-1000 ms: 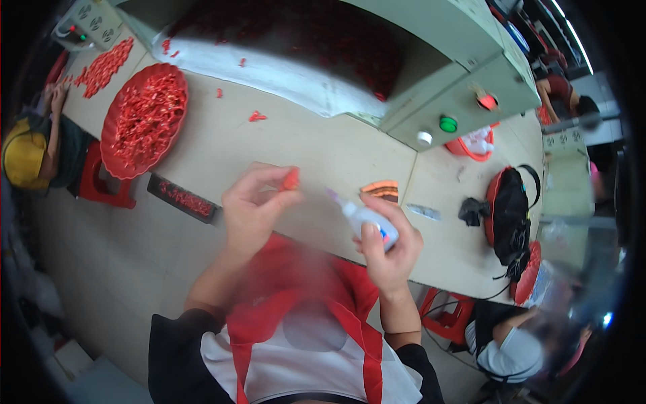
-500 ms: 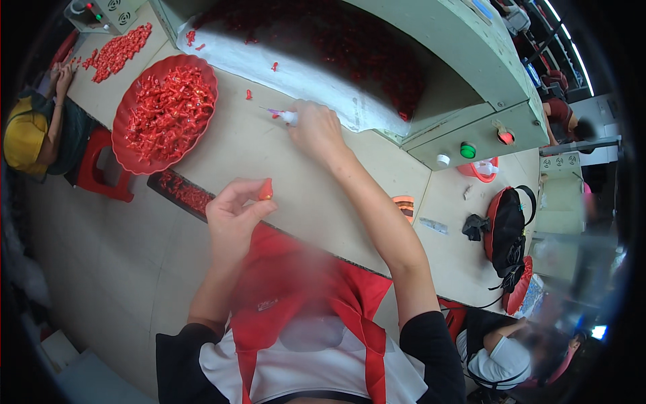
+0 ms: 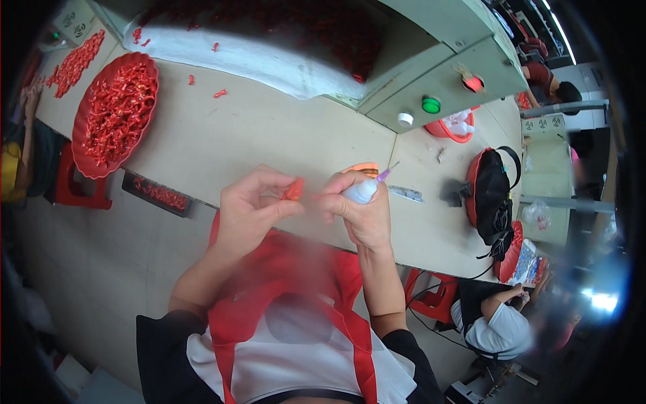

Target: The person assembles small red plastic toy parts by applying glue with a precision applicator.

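Between the thumb and fingertips of my left hand (image 3: 252,209) is a small glossy red piece (image 3: 294,189), held over the table's front edge. Close to its right, my right hand (image 3: 367,219) is curled around a small translucent squeeze bottle (image 3: 362,191). The bottle's thin purple needle tip (image 3: 385,175) points up and away to the right. My right thumb and index finger come together facing the red piece, with a slight gap between the hands; I cannot make out whether anything small is between them. Farther off, a loose red piece (image 3: 220,93) lies on the table.
At left stands a scalloped red bowl (image 3: 154,111) heaped with red pieces, with a dark tray (image 3: 182,213) below it. A grey-green machine housing (image 3: 417,87) with a white sheet (image 3: 256,79) spans the back. Rightward are an orange striped item (image 3: 363,168), a red basket (image 3: 441,129) and a black bag (image 3: 494,195). Co-workers sit both sides.
My right hand has drawn back from near the white sheet to beside my left hand, bringing the bottle. A red piece lies on the table where the needle was. The view has shifted right.
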Available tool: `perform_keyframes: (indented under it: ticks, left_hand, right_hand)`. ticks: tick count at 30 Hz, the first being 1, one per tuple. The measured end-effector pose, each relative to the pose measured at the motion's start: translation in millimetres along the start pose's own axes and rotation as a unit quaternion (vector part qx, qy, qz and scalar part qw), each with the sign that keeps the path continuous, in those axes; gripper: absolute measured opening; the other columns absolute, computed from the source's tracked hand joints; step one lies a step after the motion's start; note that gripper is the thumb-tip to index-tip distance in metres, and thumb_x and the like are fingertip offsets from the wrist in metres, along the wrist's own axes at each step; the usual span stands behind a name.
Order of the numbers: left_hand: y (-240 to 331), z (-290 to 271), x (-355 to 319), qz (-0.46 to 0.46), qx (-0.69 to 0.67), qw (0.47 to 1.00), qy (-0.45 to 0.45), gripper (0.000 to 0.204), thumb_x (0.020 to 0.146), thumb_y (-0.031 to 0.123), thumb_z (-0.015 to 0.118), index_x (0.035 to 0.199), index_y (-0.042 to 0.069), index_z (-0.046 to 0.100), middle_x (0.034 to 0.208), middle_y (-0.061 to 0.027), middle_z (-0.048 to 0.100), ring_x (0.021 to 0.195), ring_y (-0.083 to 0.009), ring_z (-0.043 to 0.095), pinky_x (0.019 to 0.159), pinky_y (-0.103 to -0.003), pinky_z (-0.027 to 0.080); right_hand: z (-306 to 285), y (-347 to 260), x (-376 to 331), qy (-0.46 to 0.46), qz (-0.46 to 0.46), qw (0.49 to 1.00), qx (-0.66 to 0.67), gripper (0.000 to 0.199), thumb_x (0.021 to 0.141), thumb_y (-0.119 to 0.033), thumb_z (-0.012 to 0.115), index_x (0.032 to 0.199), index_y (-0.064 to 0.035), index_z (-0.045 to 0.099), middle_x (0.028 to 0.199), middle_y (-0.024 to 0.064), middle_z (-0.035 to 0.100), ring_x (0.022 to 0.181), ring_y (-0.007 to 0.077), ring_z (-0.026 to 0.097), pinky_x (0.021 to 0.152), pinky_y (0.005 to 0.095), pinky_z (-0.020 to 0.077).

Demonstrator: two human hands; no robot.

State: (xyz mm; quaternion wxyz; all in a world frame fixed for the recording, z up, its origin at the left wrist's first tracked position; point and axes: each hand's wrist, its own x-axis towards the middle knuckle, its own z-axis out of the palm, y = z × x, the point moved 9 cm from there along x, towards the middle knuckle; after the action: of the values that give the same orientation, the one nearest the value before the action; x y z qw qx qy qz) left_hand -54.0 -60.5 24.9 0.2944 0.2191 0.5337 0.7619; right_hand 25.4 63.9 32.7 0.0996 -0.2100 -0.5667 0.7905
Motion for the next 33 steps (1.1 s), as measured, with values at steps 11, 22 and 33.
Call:
perform_keyframes:
  ticks: [11,22,33]
  left_hand:
    - [28,27,-11,0.140,0.192,0.971,-0.007,0.030,0.066,-0.012,0.069,0.093,-0.005,0.058,0.093,-0.0119,0.053,0.080,-0.0162,0.061,0.069,-0.025,0.056]
    - [49,37,-11,0.222,0.300,0.927,-0.017,0.032,0.061,-0.008,0.072,0.091,-0.002,0.062,0.085,-0.0109,0.058,0.073,-0.0146,0.062,0.060,-0.023,0.054]
    - [23,32,-8,0.091,0.181,0.976,-0.080,0.038,0.063,-0.009,0.072,0.099,-0.003,0.061,0.093,-0.0121,0.056,0.081,-0.0169,0.061,0.070,-0.026,0.056]
  right_hand:
    - [-7,-12,-25,0.002,-0.033,0.999,-0.029,0.015,0.075,-0.006,0.070,0.083,0.0047,0.063,0.074,0.0076,0.064,0.065,0.0101,0.059,0.057,0.0209,0.0482]
    - [-1,-39,-30,-0.004,-0.252,0.947,-0.202,0.024,0.065,-0.004,0.078,0.073,-0.0024,0.056,0.074,0.0058,0.059,0.065,0.0121,0.056,0.057,0.0244,0.0440]
    - [-6,-16,-13,-0.054,-0.153,0.981,-0.110,0.039,0.057,-0.011,0.084,0.076,-0.0055,0.051,0.071,0.0001,0.054,0.064,0.0072,0.051,0.056,0.0217,0.0410]
